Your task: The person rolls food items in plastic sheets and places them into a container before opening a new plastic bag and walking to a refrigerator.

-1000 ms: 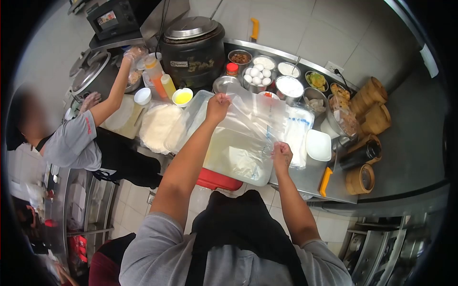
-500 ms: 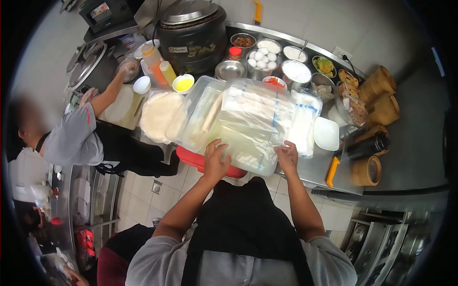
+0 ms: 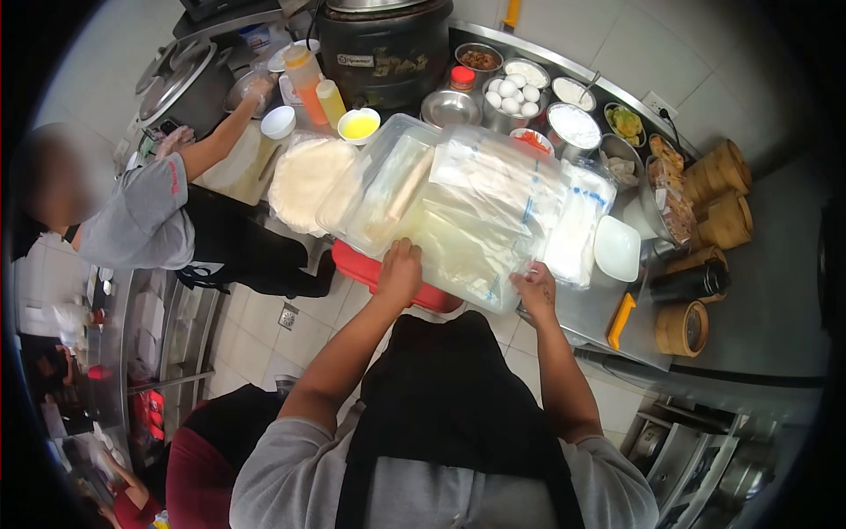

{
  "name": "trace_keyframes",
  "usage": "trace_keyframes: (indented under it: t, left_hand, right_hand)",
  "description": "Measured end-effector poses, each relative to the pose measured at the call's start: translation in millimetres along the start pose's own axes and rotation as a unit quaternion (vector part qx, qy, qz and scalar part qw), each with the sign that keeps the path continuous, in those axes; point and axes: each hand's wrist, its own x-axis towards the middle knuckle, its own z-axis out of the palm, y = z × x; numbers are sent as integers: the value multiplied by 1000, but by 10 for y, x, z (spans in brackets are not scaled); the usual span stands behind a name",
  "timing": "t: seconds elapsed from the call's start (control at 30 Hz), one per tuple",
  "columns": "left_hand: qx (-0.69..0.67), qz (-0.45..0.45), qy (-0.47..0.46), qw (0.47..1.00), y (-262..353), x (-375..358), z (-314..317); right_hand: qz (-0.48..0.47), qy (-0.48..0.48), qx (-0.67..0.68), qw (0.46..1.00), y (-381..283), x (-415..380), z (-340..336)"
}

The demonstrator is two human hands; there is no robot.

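Note:
A large clear plastic bag with blue print [image 3: 493,189] lies spread over a translucent plastic tray [image 3: 339,212] at the counter's front edge. At the bag's near right corner, my right hand [image 3: 536,286] pinches the film between thumb and fingers. My left hand [image 3: 401,269] is closed at the near edge, fingers curled down onto the plastic; their tips are partly hidden. A long pale roll [image 3: 411,187] shows along the tray's left part. Left of the tray sits round, flat dough on plastic film [image 3: 308,185].
A co-worker [image 3: 145,212] reaches over a cutting board [image 3: 231,172] at left. Behind the tray stand a bowl of eggs [image 3: 513,95], a black soup kettle [image 3: 383,57] and squeeze bottles [image 3: 306,84]. Right are a white dish [image 3: 617,249], an orange-handled knife [image 3: 621,322] and bamboo steamers [image 3: 681,328].
My left hand's fingers have gone from spread to closed at the near edge. My right hand stays at the right corner, its fingers now drawn together. The view has shifted slightly.

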Motion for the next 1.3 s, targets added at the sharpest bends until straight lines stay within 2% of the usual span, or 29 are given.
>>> trace_keyframes:
  t: [0.17, 0.23, 0.27, 0.33, 0.43, 0.47, 0.6, 0.73, 0.83, 0.87, 0.93, 0.97, 1.03, 1.07, 1.13, 1.17, 1.23, 1.3]
  left_hand:
    - [3, -6, -30, 1000, -44, 3, 11]
    - [-14, -21, -52, 998, 17, -20, -96]
    - [-67, 5, -17, 998, 82, -49, -182]
    - [-122, 31, 17, 992, 187, -77, -291]
    - [-130, 51, -7, 990, 331, -52, -380]
    - [-119, 80, -40, 989, 398, -25, -402]
    - [-80, 152, -99, 980, 601, 101, -328]
    - [-30, 168, -105, 980, 631, 177, -46]
    - [-9, 141, -131, 981, 606, 158, 108]
    - [5, 121, -144, 982, 592, 128, 123]
    - [19, 106, -158, 981, 556, 93, 161]
    - [19, 101, -151, 983, 552, 86, 160]
    - [19, 97, -145, 984, 546, 55, 147]
    - [23, 88, -143, 985, 543, 48, 127]
    - [29, 81, -142, 986, 532, 35, 114]
    - [37, 74, -144, 986, 524, 20, 115]
    - [47, 70, -147, 986, 534, -5, 105]
    - [56, 38, -180, 981, 568, 0, 66]
  right_hand:
    - [-39, -46, -13, 998, 170, 31, -31]
    - [5, -77, 55, 996, 15, -75, -57]
    - [6, -77, 55, 996, -82, -122, -91]
    - [106, -128, 119, 979, -256, -175, -153]
    - [120, -151, 100, 976, -192, -128, -237]
    - [120, -151, 99, 976, -161, -127, -229]
    - [40, -113, 97, 988, 9, -78, -106]
    - [-52, -86, 35, 994, 383, 98, -42]
    - [-50, -78, -11, 996, 423, 106, -62]
    - [-49, -74, -9, 996, 391, 85, -68]
    - [-59, -45, -128, 989, 336, 34, -82]
    - [-57, -42, -125, 990, 230, -59, -71]
    - [-94, 75, -179, 976, -110, -321, -24]
    - [-92, 77, -177, 977, -249, -408, -8]
    - [-281, 181, -234, 913, -477, -517, 23]
    - [-279, 183, -234, 913, -553, -526, 46]
    - [-386, 65, -228, 892, -677, -483, 111]
    - [-413, 34, -244, 877, -772, -379, 243]
